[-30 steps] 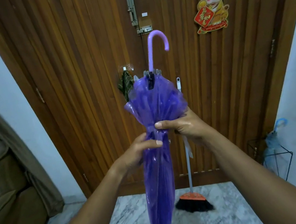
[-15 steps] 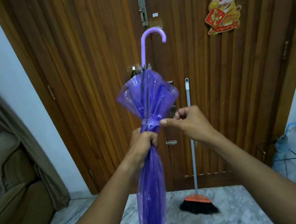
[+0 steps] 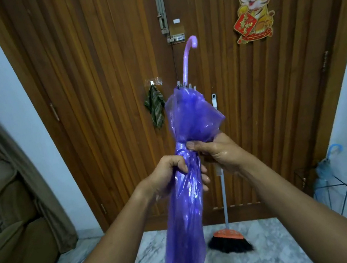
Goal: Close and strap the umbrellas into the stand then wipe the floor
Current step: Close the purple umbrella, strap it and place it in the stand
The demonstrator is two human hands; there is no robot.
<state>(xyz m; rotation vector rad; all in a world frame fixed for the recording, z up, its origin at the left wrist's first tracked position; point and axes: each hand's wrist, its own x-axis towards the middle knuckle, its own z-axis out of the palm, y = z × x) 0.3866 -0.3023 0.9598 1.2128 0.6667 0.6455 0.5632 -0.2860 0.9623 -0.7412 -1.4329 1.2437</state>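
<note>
Umbrella: closed purple umbrella point(image 3: 186, 220), raised in front of you, with its hooked handle up and far and its tip low and near.
Your left hand point(image 3: 168, 175): fingers curled round the folded canopy, just below its gathered waist.
Your right hand point(image 3: 219, 151): thumb pressed on that waist — fingers wrapped behind.
Stand: wire stand point(image 3: 330, 188) at far right — a blue umbrella point(image 3: 324, 173) stands inside.
Broom point(image 3: 230, 236): leaning on the door.

Closed translucent purple umbrella point(image 3: 185, 197), canopy gathered and cinched near mid-length, lilac hooked handle uppermost, leaning right, tip end running down out of view, folded pale blue umbrella point(image 3: 325, 172), handle up, standing in black wire stand point(image 3: 345, 199) at far right
</note>
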